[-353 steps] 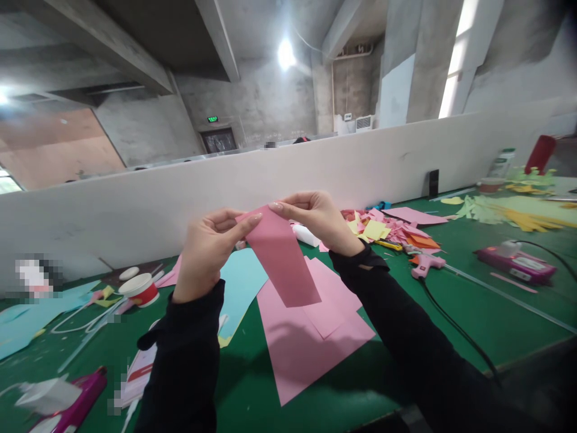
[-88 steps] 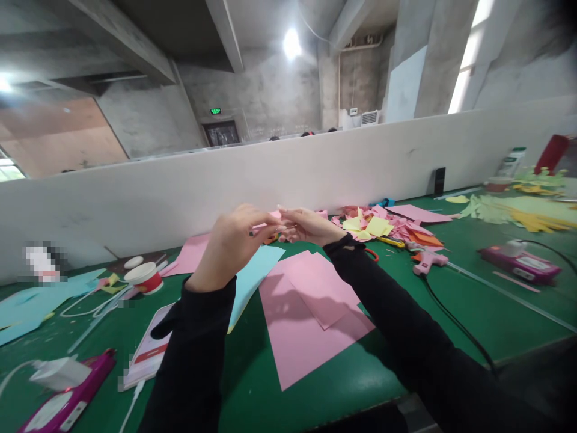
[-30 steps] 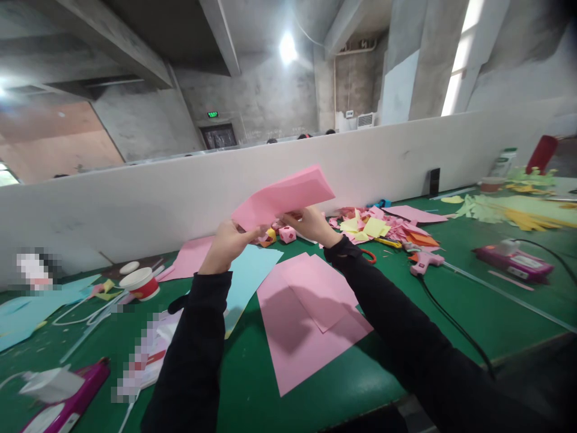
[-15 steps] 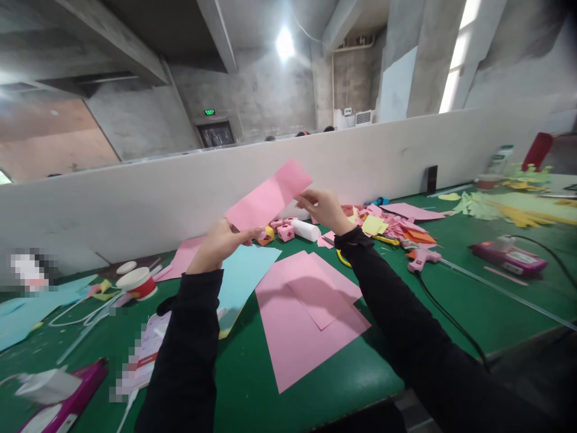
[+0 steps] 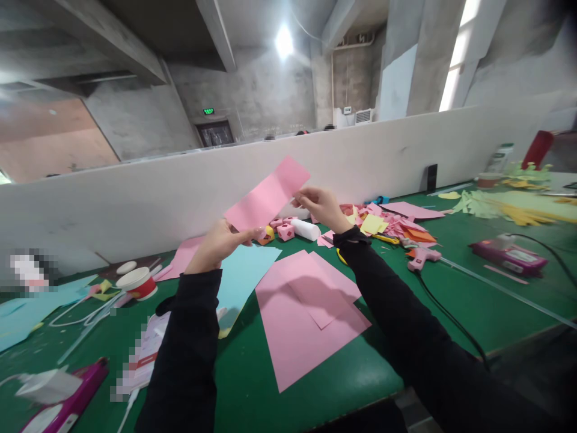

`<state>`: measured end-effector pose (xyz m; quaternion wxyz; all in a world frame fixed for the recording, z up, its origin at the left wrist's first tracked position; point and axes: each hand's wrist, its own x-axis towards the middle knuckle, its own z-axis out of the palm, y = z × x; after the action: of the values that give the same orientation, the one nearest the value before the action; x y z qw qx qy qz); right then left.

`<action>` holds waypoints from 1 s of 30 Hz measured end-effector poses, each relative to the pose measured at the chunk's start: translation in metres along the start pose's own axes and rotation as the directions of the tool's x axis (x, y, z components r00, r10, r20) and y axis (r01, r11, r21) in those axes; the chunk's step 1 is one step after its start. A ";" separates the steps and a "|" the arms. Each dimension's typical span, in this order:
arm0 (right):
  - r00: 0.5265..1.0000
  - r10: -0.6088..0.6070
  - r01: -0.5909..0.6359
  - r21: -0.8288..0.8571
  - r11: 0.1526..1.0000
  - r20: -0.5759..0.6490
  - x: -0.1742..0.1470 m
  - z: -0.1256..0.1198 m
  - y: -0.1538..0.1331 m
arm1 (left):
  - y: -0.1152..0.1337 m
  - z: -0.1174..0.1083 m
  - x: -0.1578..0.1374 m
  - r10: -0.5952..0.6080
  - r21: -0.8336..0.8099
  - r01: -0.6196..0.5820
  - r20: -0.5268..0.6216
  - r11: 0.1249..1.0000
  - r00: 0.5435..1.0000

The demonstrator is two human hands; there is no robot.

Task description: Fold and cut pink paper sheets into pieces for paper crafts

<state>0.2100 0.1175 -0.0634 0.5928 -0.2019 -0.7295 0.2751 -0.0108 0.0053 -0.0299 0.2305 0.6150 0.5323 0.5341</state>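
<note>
Clock centred on the held strip, as seen in the head view. Pink paper strip (image 5: 267, 195) is up in the air above the table (image 5: 252, 379), tilted, long axis running 8 to 2 o'clock, slight bend in it, white partition (image 5: 148, 204) behind. Left hand (image 5: 219, 243) at 7 to 8 o'clock pinches the strip's lower end, thumb in front, other fingers mostly hidden. Right hand (image 5: 321, 207) at 3 o'clock: fingertips drawn together at the strip's right-hand edge; cannot tell if they grip it or only touch. Both wrists in black sleeves.

Pink sheets (image 5: 288, 337) overlap on the table at 5 to 6 o'clock, hand shadow across them. Light-blue sheet (image 5: 247, 279) just beside, 6 to 7. Pink paper cubes (image 5: 285, 232) at 5, near the left thumb; white roll (image 5: 306, 230) at 4, just beside the cubes. Pile of paper scraps (image 5: 401, 224) at 3, beyond the right wrist. Pink glue gun (image 5: 424, 257) between 3 and 4, cord running toward the near edge. Paper cup (image 5: 139, 282) at 8, red and white. Phone (image 5: 146, 355) between 7 and 8, partly pixelated, partly behind the left sleeve.
</note>
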 end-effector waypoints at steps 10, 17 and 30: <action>0.973 0.191 -0.110 0.464 0.879 -0.130 -0.004 0.032 -0.034 | -0.010 0.023 0.003 0.164 -0.274 -0.177 -0.069 0.945 0.984; 0.937 0.309 -0.151 0.614 0.775 -0.160 -0.002 0.041 -0.029 | -0.004 0.024 0.000 0.337 -0.415 -0.342 -0.086 0.843 0.937; 0.967 0.254 -0.204 0.599 0.774 0.002 -0.022 0.081 -0.040 | -0.001 0.046 -0.001 0.233 -0.167 -0.282 -0.261 0.945 0.937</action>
<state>0.1368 0.0603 -0.0663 0.6165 -0.1042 -0.5523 0.5514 0.0307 0.0182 -0.0463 0.1541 0.5845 0.4136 0.6808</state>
